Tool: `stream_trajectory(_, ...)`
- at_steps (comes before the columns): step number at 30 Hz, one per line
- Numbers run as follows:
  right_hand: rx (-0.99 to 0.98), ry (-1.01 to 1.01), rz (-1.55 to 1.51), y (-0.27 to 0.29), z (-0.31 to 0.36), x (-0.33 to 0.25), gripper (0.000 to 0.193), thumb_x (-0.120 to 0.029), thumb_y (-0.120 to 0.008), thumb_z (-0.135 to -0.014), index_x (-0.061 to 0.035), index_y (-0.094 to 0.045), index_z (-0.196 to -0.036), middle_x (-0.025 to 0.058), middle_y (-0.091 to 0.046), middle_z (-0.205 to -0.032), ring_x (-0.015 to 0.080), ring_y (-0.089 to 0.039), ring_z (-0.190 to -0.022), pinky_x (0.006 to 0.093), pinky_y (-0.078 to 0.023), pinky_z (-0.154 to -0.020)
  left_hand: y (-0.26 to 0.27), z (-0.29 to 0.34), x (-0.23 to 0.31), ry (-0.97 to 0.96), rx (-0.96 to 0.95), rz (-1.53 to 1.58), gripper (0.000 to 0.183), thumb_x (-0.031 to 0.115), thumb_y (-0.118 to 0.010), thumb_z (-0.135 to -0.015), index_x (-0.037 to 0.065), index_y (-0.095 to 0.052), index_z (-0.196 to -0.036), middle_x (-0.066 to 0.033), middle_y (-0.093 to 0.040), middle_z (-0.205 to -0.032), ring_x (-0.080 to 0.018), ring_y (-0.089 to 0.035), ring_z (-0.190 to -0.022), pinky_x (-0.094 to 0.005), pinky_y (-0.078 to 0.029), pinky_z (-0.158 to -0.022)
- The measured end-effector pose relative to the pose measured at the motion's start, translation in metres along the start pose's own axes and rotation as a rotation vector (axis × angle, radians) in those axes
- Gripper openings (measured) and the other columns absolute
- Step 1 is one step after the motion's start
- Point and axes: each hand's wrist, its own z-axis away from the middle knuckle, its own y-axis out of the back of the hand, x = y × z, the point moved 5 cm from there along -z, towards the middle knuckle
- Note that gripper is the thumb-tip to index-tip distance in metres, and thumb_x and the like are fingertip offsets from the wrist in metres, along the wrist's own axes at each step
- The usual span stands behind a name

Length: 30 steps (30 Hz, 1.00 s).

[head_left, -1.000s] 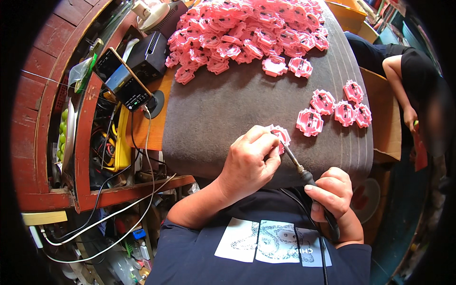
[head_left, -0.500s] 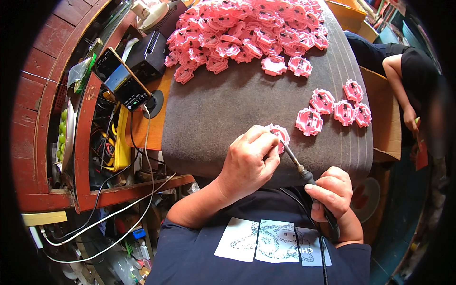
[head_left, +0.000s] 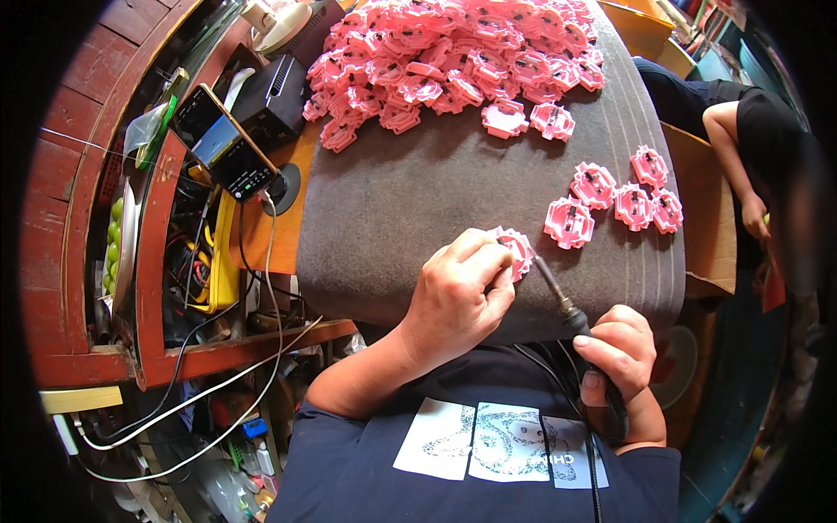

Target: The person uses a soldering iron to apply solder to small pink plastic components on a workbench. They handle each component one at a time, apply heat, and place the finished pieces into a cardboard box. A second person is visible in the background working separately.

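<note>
Near the front edge of the grey mat, my left hand point(head_left: 464, 286) is closed on a pink plastic housing point(head_left: 519, 253); fingers and thumb cover its left part. My right hand point(head_left: 621, 356) grips the black handle of a soldering iron point(head_left: 571, 315). The iron's metal shaft slants up and left, its tip a little to the right of the held housing and apart from it. A black cord hangs from the handle. Several similar pink housings point(head_left: 568, 223) with small dark parts inside lie loosely grouped beyond the iron.
A large heap of pink housings point(head_left: 453, 65) covers the far part of the grey mat point(head_left: 392, 200). At left, a phone point(head_left: 222, 144) stands on a holder beside a black box point(head_left: 270, 100). Cables hang over a red wooden frame point(head_left: 253, 353). Another person point(head_left: 741, 144) is at right, beside a cardboard box point(head_left: 702, 200).
The soldering iron's tip has drawn back from the pink housing, down and to the right, with my right hand. My left hand stays in place, holding the housing.
</note>
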Motion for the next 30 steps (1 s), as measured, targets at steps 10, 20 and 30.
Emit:
stream_trajectory(10, 0.163, -0.056, 0.082, -0.001, 0.01, 0.007, 0.036, 0.005, -0.075, -0.087, -0.0003, -0.069, -0.121, 0.0135, -0.067, -0.095, 0.0254, -0.062, -0.071, 0.0365, -0.051, -0.062, 0.0, 0.0, 0.0, 0.011, -0.01, -0.004, 0.011, -0.003, -0.074, -0.085, 0.0, -0.07, -0.094, -0.0146, -0.068, -0.097, -0.0313, -0.071, -0.083, -0.0383, -0.058, -0.076)
stream_trajectory(20, 0.162, -0.069, 0.052, -0.005, 0.013, 0.01, 0.039, 0.008, -0.075, -0.085, 0.0007, -0.069, -0.123, 0.0147, -0.067, -0.098, 0.027, -0.063, -0.075, 0.0368, -0.053, -0.065, 0.0, 0.0, 0.0, -0.013, 0.011, -0.005, 0.01, -0.003, -0.074, -0.085, 0.001, -0.07, -0.094, -0.014, -0.068, -0.096, -0.0304, -0.07, -0.08, -0.0375, -0.058, -0.073)
stream_trajectory(30, 0.148, -0.052, 0.004, -0.005, 0.015, 0.013, 0.038, -0.004, -0.073, -0.086, 0.0052, -0.07, -0.123, 0.0181, -0.066, -0.099, 0.0288, -0.062, -0.074, 0.0391, -0.052, -0.065, 0.0, -0.001, 0.001, -0.002, 0.007, 0.001, 0.012, -0.004, -0.075, -0.085, 0.001, -0.07, -0.094, -0.0124, -0.068, -0.094, -0.0275, -0.07, -0.078, -0.0359, -0.056, -0.069)
